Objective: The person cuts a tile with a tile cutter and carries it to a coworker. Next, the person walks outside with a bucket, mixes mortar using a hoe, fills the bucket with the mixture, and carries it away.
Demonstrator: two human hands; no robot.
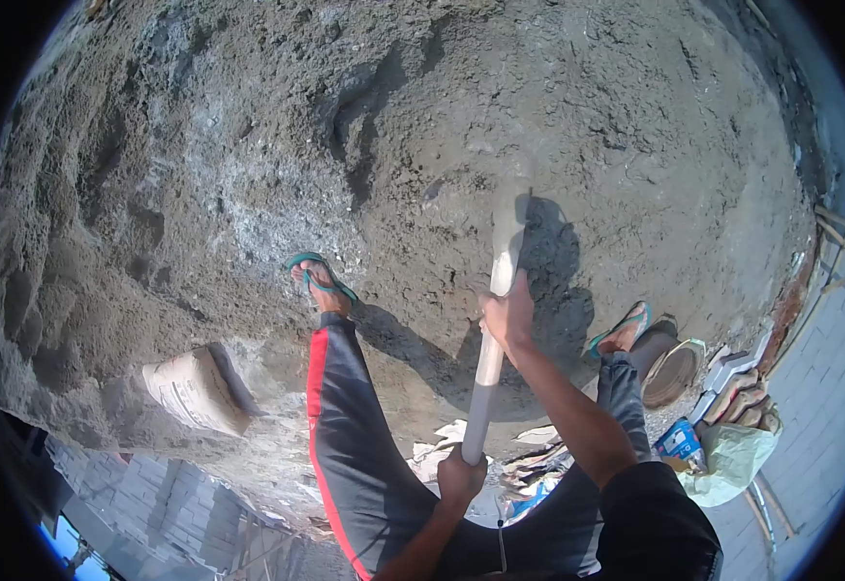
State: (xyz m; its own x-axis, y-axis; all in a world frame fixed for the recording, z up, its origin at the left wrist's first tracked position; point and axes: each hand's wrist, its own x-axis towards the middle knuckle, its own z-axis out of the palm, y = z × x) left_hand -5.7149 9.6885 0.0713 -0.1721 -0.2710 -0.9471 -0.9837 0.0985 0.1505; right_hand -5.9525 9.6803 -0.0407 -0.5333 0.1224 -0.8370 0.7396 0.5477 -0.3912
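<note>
From where I stand, a wooden handle [488,366] is observed at the centre of the frame, slanting from lower centre up to the right of centre. Its far end runs to the wet, grey-brown mix [635,223]; the blade cannot be made out. Right hand [507,315]: grip closed around the handle's middle. Left hand [461,476]: grip closed around its near end, at lower centre. Sandalled feet stand either side, the left foot [323,286] near centre-left, the right foot [624,334] at centre-right. Just beside the latter, a bucket [672,378] lies tilted. A sack [195,390] lies lower left; a pale green bag [732,465], lower right.
</note>
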